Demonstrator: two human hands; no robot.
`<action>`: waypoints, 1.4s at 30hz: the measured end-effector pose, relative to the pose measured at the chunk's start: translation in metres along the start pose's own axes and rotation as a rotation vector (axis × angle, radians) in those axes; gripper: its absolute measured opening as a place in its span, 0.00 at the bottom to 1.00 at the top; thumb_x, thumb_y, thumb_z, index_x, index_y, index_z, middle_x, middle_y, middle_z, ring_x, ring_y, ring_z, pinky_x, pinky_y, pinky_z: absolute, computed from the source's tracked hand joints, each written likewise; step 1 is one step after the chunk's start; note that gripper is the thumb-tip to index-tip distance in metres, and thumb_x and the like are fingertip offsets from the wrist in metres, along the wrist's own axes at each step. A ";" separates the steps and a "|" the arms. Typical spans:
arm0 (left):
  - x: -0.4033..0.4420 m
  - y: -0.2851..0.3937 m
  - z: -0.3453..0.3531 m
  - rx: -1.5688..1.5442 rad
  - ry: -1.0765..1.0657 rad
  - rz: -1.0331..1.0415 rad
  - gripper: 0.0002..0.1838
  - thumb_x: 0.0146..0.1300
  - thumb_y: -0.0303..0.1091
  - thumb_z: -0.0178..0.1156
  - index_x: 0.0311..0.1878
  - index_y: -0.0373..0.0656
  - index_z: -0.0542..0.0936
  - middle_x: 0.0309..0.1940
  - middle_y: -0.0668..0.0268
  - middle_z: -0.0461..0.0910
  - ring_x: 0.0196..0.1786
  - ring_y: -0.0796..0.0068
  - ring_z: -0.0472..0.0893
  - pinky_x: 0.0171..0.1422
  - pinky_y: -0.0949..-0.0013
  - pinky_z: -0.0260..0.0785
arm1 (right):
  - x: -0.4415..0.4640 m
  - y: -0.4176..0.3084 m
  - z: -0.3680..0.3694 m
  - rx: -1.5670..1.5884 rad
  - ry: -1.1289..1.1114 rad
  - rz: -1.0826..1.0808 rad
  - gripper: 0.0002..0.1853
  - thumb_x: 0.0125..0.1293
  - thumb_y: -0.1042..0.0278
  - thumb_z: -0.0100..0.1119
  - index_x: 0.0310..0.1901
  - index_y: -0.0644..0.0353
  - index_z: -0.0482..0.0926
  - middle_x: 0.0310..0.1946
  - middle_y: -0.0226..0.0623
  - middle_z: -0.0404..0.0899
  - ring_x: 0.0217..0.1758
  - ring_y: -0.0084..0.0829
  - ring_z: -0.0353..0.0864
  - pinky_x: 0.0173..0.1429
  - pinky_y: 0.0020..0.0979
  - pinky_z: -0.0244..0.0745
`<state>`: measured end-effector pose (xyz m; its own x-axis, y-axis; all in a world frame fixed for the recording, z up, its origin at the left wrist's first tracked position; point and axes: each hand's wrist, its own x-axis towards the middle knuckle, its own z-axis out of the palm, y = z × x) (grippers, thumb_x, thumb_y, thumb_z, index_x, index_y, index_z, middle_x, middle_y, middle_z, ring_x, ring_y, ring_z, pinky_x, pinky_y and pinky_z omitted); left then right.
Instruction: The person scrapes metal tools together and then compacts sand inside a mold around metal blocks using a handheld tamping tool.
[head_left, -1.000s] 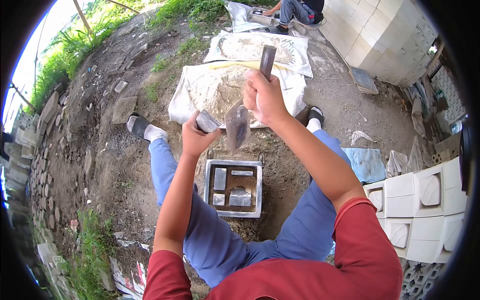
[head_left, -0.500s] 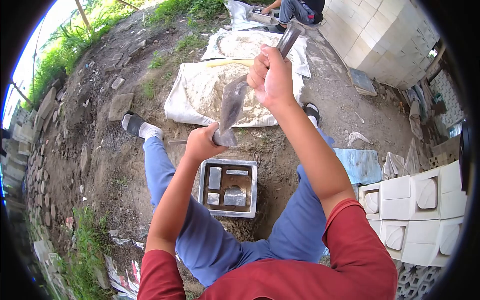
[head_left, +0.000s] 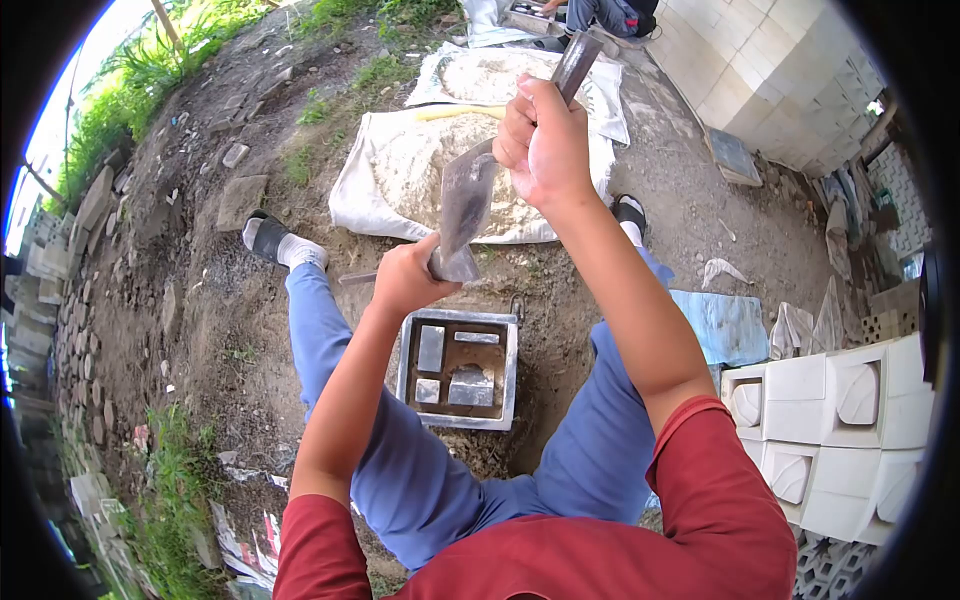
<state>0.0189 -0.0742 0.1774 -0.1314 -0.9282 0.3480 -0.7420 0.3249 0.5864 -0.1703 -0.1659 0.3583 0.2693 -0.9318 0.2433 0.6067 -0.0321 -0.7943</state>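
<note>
My right hand is wrapped round the handle of a trowel, whose grey blade slants down toward my left hand. In my left hand is a grey metal piece, with a thin bar sticking out on the left side of the fist. The blade's lower end meets or overlaps this piece. Below both hands, a square metal mould rests on the ground between my legs, with several grey blocks inside, one of them at its upper left.
White sacks bearing pale powder lie ahead. A co-worker sits at the top beside a tray. Pale blocks are stacked at the right, near a blue sheet. Stacked pale slabs stand at the upper right.
Over the last second, my left hand has turned and moved slightly right and down, bringing the metal piece under the blade. The trowel's handle has tilted right, and my right hand has risen slightly.
</note>
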 end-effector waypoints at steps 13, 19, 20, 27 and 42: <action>0.006 -0.001 -0.016 -0.139 0.183 -0.149 0.23 0.43 0.40 0.80 0.40 0.42 0.82 0.24 0.54 0.84 0.30 0.49 0.86 0.37 0.54 0.78 | -0.023 0.037 -0.009 -0.144 -0.005 0.097 0.22 0.77 0.63 0.58 0.23 0.50 0.64 0.13 0.20 0.56 0.13 0.17 0.51 0.20 0.29 0.46; -0.001 -0.017 -0.022 -0.055 0.182 -0.129 0.22 0.45 0.36 0.81 0.42 0.38 0.84 0.19 0.60 0.82 0.22 0.72 0.84 0.34 0.67 0.76 | -0.004 0.003 -0.012 0.004 0.049 -0.016 0.24 0.74 0.62 0.59 0.21 0.48 0.59 0.13 0.21 0.56 0.13 0.19 0.49 0.20 0.30 0.46; -0.002 -0.015 -0.019 -0.052 0.158 -0.123 0.23 0.43 0.39 0.81 0.39 0.39 0.82 0.21 0.57 0.83 0.27 0.61 0.85 0.36 0.61 0.77 | -0.001 -0.001 -0.011 -0.003 0.059 -0.042 0.25 0.74 0.61 0.58 0.21 0.47 0.58 0.13 0.21 0.53 0.13 0.20 0.48 0.21 0.31 0.45; -0.002 -0.011 -0.005 -0.054 0.073 -0.066 0.25 0.41 0.43 0.82 0.37 0.42 0.79 0.22 0.54 0.83 0.32 0.47 0.86 0.39 0.53 0.78 | 0.002 0.006 0.000 0.023 0.036 -0.055 0.23 0.74 0.58 0.58 0.22 0.47 0.59 0.12 0.22 0.51 0.12 0.21 0.48 0.21 0.32 0.44; -0.006 -0.009 -0.014 -0.191 0.148 -0.130 0.22 0.44 0.36 0.81 0.38 0.36 0.82 0.19 0.59 0.82 0.22 0.66 0.85 0.31 0.66 0.75 | -0.008 0.000 -0.011 0.045 0.024 -0.002 0.24 0.75 0.61 0.58 0.21 0.47 0.58 0.12 0.20 0.53 0.11 0.20 0.49 0.20 0.31 0.46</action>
<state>0.0356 -0.0688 0.1802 0.0650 -0.9323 0.3559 -0.6069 0.2461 0.7557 -0.1808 -0.1627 0.3497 0.2508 -0.9401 0.2308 0.6400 -0.0178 -0.7681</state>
